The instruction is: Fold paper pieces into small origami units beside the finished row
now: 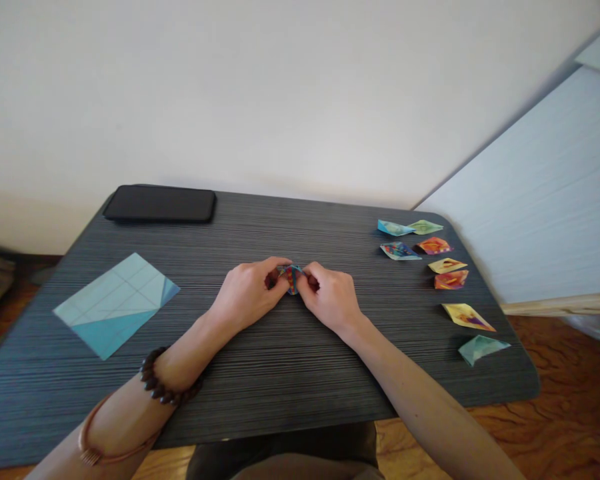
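Between my two hands, just above the middle of the dark table (300,373), is a small piece of folded patterned paper (293,279) in blue, red and orange. My left hand (250,290) pinches its left end between thumb and fingers. The right end is pinched the same way by my right hand (333,293). Fingers cover both ends of the paper, so only its middle shows. A beaded bracelet (165,387) and a thin brown band (93,427) circle my left forearm.
Several folded paper pieces (467,315) lie along the table's right side. A light blue creased sheet (125,297) with a folded teal part lies at left. Behind it, near the back edge, rests a black phone-like slab (160,204). A white wall (280,93) stands behind; a pale panel (545,173) slants at right.
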A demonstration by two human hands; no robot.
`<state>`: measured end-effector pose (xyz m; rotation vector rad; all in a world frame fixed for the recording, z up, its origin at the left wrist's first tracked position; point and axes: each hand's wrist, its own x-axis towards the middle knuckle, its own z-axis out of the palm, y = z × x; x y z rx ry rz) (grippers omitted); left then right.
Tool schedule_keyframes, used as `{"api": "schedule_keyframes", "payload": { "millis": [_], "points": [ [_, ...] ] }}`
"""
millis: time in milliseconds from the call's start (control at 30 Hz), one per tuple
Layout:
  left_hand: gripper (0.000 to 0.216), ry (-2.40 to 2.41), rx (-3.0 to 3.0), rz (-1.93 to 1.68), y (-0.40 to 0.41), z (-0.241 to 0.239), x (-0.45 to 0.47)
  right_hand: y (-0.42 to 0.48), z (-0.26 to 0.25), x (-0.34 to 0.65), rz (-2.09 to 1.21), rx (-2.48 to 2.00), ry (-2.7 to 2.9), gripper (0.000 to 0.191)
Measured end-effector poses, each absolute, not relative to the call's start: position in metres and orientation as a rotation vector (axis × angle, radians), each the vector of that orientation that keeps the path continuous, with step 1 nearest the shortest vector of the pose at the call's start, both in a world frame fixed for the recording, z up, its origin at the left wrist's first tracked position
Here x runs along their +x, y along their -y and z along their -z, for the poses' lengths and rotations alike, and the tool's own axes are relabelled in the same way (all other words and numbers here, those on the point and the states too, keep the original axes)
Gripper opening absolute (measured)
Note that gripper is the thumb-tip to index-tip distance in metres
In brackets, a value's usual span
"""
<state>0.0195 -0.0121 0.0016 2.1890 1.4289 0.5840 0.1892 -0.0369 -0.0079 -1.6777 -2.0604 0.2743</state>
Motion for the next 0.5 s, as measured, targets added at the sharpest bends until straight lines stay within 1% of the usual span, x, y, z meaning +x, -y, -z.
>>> {"api": "schedule_keyframes", "payload": {
  "millis": [233,367,500],
  "points": [
    [0.030,-1.456,2.121,-0.599,0.0110,0.0011,0.0215,0.0377,0.0069,0.1868,-0.234,-1.688,2.104,0.017],
    [0.038,-1.519,2.171,-0.579,0.0129,0.0017,0.0222,0.0388,0.0055,0.1863,-0.175,-1.697,2.106,0.017],
    [0.037,-1.498,2.261,-0.588,0.0153,0.0033,0.0223,0.0393,0.0061,0.1860,-0.097,-1.653,2.138,0.019]
  ]
}}
